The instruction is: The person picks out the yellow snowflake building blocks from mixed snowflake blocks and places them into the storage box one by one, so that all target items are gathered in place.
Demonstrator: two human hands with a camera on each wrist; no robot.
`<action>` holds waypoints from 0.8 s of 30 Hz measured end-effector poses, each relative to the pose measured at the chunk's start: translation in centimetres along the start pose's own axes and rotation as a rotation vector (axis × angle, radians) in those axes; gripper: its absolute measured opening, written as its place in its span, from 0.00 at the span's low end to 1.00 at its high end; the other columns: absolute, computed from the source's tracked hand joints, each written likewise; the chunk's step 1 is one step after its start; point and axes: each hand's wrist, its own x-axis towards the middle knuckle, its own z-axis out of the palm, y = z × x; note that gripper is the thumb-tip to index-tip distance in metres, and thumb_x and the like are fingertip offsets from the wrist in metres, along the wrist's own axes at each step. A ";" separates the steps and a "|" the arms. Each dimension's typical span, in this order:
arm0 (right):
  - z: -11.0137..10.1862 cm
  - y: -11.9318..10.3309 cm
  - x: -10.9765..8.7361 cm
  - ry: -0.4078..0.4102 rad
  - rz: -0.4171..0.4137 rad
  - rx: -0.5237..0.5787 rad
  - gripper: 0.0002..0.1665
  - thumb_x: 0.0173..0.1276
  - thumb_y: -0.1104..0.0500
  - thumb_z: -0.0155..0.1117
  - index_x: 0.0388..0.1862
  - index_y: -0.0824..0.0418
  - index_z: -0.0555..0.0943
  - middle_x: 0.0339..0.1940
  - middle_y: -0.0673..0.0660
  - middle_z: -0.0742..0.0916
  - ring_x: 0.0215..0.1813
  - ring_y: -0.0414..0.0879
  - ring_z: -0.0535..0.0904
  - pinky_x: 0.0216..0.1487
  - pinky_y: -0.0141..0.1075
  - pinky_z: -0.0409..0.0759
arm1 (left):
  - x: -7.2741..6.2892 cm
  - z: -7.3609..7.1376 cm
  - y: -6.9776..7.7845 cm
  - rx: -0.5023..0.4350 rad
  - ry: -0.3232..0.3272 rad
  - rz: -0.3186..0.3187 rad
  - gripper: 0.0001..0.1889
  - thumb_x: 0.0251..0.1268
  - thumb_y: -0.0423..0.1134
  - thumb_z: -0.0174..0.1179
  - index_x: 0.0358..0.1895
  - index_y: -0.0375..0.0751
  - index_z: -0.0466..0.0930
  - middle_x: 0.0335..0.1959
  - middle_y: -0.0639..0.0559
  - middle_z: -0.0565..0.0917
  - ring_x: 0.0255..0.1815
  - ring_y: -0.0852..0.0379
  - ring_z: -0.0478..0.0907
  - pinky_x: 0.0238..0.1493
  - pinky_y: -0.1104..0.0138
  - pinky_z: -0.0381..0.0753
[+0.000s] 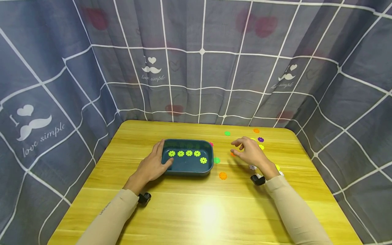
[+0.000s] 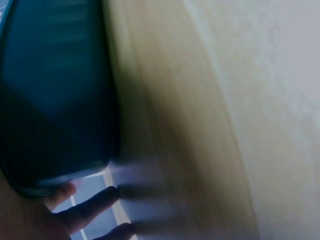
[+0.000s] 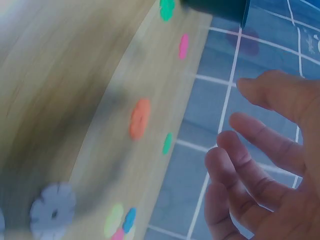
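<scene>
A wood-grain table (image 1: 171, 217) carries 1 dark teal tray (image 1: 185, 167) and scattered multicoloured flower-shaped discs (image 1: 223, 176).

Both forearms, in long beige fabric sleeves (image 1: 107, 217), slant inward and forward over the yellow wood-grain table (image 1: 171, 221) toward its far edge. On its left half, the person's left hand (image 1: 155, 161) is palm down, fingers together and pointing at that edge, thumb angled away from them. The right hand (image 1: 249, 151), on the right half, holds nothing; its fingers bend loosely, thumb apart from the index finger.
</scene>
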 end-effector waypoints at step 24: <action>-1.3 7.2 -1.4 -0.034 0.132 -0.032 0.29 0.77 0.56 0.84 0.71 0.69 0.90 0.64 0.71 0.94 0.60 0.69 0.92 0.65 0.68 0.90 | 0.0 0.0 -0.1 -0.011 0.005 0.011 0.55 0.90 0.65 0.58 0.99 0.40 0.38 0.99 0.35 0.51 0.79 0.25 0.83 0.75 0.28 0.84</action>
